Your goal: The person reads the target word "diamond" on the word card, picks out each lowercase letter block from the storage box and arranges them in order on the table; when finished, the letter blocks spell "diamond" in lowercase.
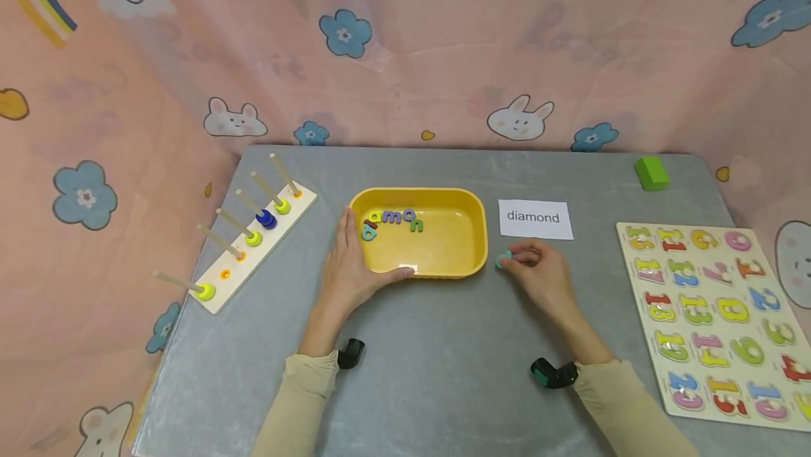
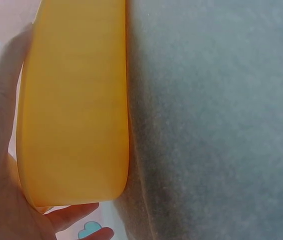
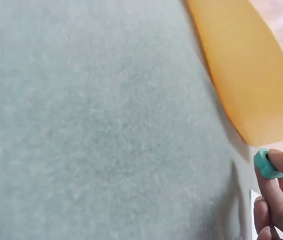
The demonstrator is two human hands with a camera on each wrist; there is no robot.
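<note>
A yellow tray [image 1: 443,235] stands mid-table, holding several coloured letters, among them a purple m [image 1: 392,217] and a green n [image 1: 416,225]. At its near left corner, my left hand [image 1: 347,270] holds it, thumb along the front rim and fingers along the left side. The left wrist view shows the tray's plain wall [image 2: 76,100] close up. Just right of the tray, my right hand [image 1: 538,274] pinches a small teal letter [image 3: 267,164] between thumb and fingers. Its shape is mostly hidden by the fingertips. Behind this hand lies a white card [image 1: 535,220] printed "diamond".
At the left stands a wooden peg board [image 1: 253,253] with upright pegs and yellow and blue rings. A number puzzle board [image 1: 716,316] lies at the right. One green block [image 1: 651,173] sits at the back right. Patterned pink cloth [image 1: 418,55] hangs behind the table.
</note>
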